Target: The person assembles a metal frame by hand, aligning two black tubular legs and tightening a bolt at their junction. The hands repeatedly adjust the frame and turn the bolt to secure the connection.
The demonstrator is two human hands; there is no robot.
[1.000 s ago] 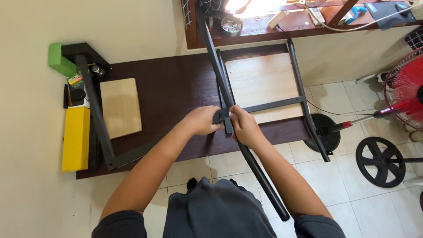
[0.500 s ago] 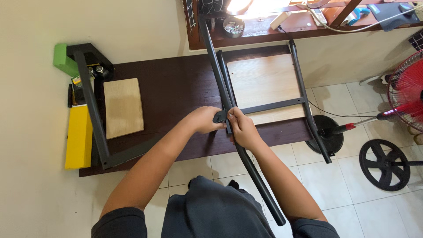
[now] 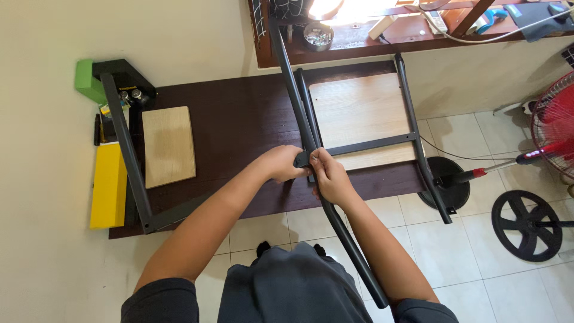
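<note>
Centrally, long black metal tube [image 3: 302, 113] ran from far window sill down to near edge, past the knees, tilted slightly right at the near end. Crossed a dark brown tabletop [image 3: 239, 131] lying flat on the tiled floor [image 3: 478, 251]. Gripped mid-length by both hands at a small black bracket [image 3: 303, 159] where a crossbar [image 3: 371, 145] joined. Left hand [image 3: 281, 162] curled closed around bracket from the left side, fingers wrapped. Right hand [image 3: 330, 178] closed on tube just near of bracket, thumb up against it. Hands touching each other.

Right of tube: light wood panel [image 3: 359, 116] framed by crossbar and a second black tube [image 3: 418, 137]. Left on tabletop: smaller light wood board [image 3: 168, 145], loose. Further left: L-shaped black frame piece [image 3: 128, 155], yellow box [image 3: 109, 185] beside it, green block [image 3: 86, 81] at far left corner. Far: wooden sill with small bowl of hardware [image 3: 318, 37]. Right on floor: red fan [image 3: 553, 128], round black base [image 3: 445, 185], black wheel-like part [image 3: 526, 224]. Near: dark grey shorts [image 3: 287, 287].
</note>
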